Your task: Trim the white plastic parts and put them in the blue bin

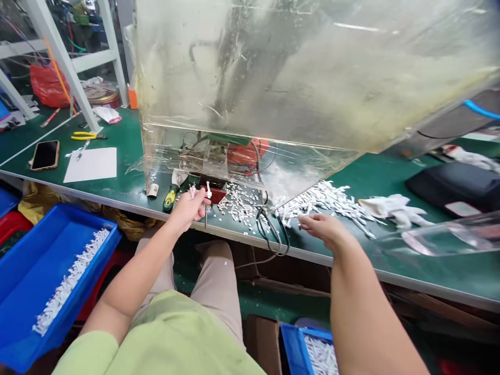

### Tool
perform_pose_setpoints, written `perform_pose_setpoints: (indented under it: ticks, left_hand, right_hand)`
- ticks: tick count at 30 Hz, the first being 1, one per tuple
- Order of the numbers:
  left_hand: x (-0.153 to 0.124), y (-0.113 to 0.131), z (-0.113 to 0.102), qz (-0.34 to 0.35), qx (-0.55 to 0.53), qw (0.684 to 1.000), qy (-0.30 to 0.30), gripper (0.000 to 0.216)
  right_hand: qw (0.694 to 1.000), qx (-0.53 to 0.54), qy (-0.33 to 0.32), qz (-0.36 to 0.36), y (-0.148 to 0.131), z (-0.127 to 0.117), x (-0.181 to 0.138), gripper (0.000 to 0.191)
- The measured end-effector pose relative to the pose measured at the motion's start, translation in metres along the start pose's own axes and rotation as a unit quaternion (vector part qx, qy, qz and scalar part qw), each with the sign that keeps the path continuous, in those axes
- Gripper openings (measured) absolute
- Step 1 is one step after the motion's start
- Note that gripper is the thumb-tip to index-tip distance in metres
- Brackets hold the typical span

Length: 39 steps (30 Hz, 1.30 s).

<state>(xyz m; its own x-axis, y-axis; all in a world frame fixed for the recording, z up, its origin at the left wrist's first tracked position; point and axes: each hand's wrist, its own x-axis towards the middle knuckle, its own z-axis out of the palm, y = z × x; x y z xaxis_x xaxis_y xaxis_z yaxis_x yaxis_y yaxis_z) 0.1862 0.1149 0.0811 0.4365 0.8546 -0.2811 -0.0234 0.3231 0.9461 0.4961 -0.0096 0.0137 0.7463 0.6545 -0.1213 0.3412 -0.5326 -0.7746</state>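
My left hand point(189, 210) is at the bench edge in front of the red metal fixture point(216, 195), its fingers pinched on a small white plastic piece point(209, 190). More white bits show at its fingertips, too small to tell apart. My right hand point(321, 228) hovers by the near edge of a pile of thin white plastic pieces point(332, 199), fingertips drawn together. Whatever they may hold is hidden. Between the hands lie many tiny white scraps point(239, 205). A yellow-and-black handled scraper point(170, 198) rests left of the fixture.
A clear plastic shield point(250, 78) hangs over the bench. Black cables point(273, 229) loop over the front edge. Blue trays point(23, 281) with white pieces stand low at left and below. A phone point(45, 155), paper point(91, 164), pliers point(86, 136) and white glove point(396, 208) lie around.
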Motion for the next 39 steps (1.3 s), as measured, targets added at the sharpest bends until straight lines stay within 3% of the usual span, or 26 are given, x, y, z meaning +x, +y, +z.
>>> perform_pose_setpoints:
  ticks: [3, 6, 8, 10, 14, 17, 21, 25, 34, 39]
  left_hand:
    - [0.009, -0.001, 0.007, -0.013, -0.049, 0.998, -0.021, 0.034]
    - [0.012, 0.0, 0.01, -0.008, -0.07, 0.997, -0.03, 0.032]
    - [0.009, 0.001, 0.008, -0.001, -0.071, 0.997, -0.025, 0.031]
    - [-0.001, 0.001, 0.004, 0.0, -0.061, 0.997, -0.039, 0.031]
    - [-0.029, 0.004, -0.001, -0.001, -0.078, 0.992, -0.103, 0.028]
    - [-0.041, 0.007, -0.004, 0.002, -0.144, 0.985, -0.092, 0.025]
    - [-0.044, 0.01, -0.012, 0.007, -0.169, 0.981, -0.093, 0.033]
    - [-0.047, 0.01, -0.023, 0.001, -0.18, 0.98, -0.08, 0.035]
    - [-0.05, 0.008, -0.031, -0.008, -0.207, 0.975, -0.078, 0.035]
    - [-0.051, 0.011, -0.034, 0.002, -0.211, 0.973, -0.089, 0.034]
  right_hand:
    - [0.993, 0.105, -0.009, 0.045, -0.013, -0.007, -0.003, 0.016]
    - [0.953, 0.29, 0.069, 0.055, -0.031, -0.014, -0.012, 0.016]
    - [0.917, 0.383, 0.108, 0.023, -0.045, -0.017, -0.026, 0.021]
    - [0.904, 0.414, 0.103, -0.03, -0.058, -0.015, -0.045, 0.02]
    - [0.921, 0.376, -0.031, -0.097, -0.08, 0.015, -0.083, 0.022]
    - [0.928, 0.323, -0.149, -0.112, -0.098, 0.055, -0.101, 0.033]
    - [0.907, 0.363, -0.203, -0.059, -0.125, 0.104, -0.106, 0.043]
    - [0.872, 0.435, -0.223, 0.022, -0.144, 0.128, -0.101, 0.041]
    - [0.834, 0.483, -0.215, 0.156, -0.155, 0.138, -0.096, 0.018]
    - [0.816, 0.496, -0.209, 0.208, -0.168, 0.134, -0.097, 0.015]
